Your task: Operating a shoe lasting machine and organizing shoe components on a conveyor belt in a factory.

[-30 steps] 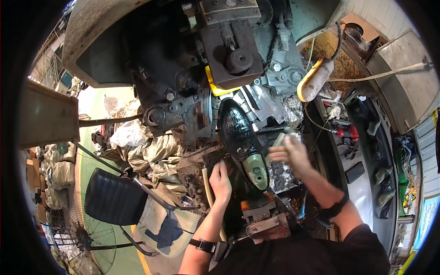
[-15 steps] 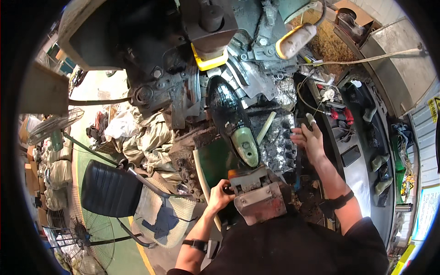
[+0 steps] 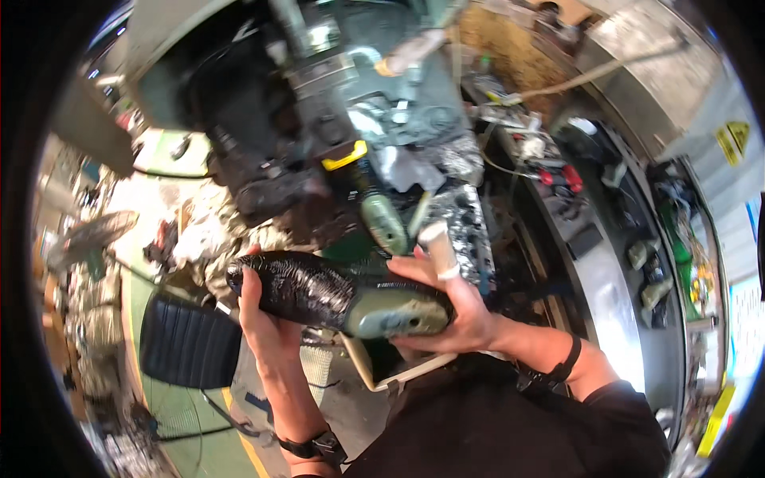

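A shoe upper on a last (image 3: pixel 307 288) is held level across the front of me, glossy black with an olive-green last top showing at its right end. My left hand (image 3: pixel 269 323) is closed round the black toe end, thumb on top. At the green heel end, my right hand (image 3: pixel 466 315) grips it; one of its fingers wears a white cover (image 3: pixel 440 248). Just beyond, a second green-topped last (image 3: pixel 384 221) stands in the machine (image 3: pixel 319 135), below a yellow-edged part (image 3: pixel 345 157). Motion blurs the machine's details.
On the right runs a long bench (image 3: pixel 617 299) with a phone (image 3: pixel 584 240), red-handled tools (image 3: pixel 562 180) and more lasts (image 3: pixel 649 279). A black chair (image 3: pixel 190 338) stands at lower left, with piled cloth (image 3: pixel 203 239) behind it. A lamp (image 3: pixel 414 52) hangs over the machine.
My left hand has left the machine's front and my right hand has come in from the right. Both now hold a black shoe upper on a last. The view has shifted.
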### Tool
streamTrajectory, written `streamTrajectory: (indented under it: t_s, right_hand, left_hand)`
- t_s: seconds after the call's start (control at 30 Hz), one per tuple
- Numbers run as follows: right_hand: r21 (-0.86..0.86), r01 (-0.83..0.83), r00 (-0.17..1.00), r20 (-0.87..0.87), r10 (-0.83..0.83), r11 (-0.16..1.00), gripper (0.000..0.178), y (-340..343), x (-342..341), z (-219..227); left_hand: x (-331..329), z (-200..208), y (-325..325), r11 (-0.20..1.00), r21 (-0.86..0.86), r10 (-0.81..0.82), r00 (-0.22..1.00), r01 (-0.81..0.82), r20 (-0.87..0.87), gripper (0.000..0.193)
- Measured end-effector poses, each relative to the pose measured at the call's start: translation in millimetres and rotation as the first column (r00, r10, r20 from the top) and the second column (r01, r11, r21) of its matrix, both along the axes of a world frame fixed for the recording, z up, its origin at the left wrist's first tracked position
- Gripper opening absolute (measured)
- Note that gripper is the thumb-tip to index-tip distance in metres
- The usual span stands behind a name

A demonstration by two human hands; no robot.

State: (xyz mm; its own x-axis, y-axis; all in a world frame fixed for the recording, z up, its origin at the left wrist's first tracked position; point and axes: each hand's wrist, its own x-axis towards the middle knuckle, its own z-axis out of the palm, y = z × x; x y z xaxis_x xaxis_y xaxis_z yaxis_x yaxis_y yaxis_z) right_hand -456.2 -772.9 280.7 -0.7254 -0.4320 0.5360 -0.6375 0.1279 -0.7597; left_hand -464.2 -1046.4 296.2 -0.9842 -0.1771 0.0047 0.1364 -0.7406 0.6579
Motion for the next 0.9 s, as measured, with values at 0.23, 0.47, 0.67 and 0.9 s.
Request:
streamTrajectory:
  t_s: [0.23, 0.47, 0.67, 0.9]
  right_hand:
    - [-0.076, 0.097, 0.980, 0.180, -0.082, 0.992, 0.103, 106.4, 47.5, -1.1]
    - [-0.116, 0.547, 0.829, -0.062, -0.556, 0.829, 0.093, 208.0, 126.9, -19.2]
    - [-0.196, 0.878, 0.473, 0.480, -0.739, 0.436, 0.078, 320.0, 227.3, -66.8]
    - [-0.270, 0.757, -0.140, 0.822, -0.552, -0.594, 0.073, 525.3, 413.3, -175.4]
  left_hand:
    - [-42.8, -5.8, 130.9, 0.955, -0.002, -0.291, 0.939, 0.296, 0.181, 0.037]
    - [-44.9, -30.3, 307.9, 0.757, 0.029, -0.615, 0.698, 0.652, 0.366, 0.026]
    - [6.6, -99.1, 504.3, 0.417, -0.074, -0.743, 0.386, 0.906, 0.546, 0.034]
    - [103.6, -164.1, 620.0, 0.039, -0.486, -0.819, 0.307, 0.873, 0.486, 0.068]
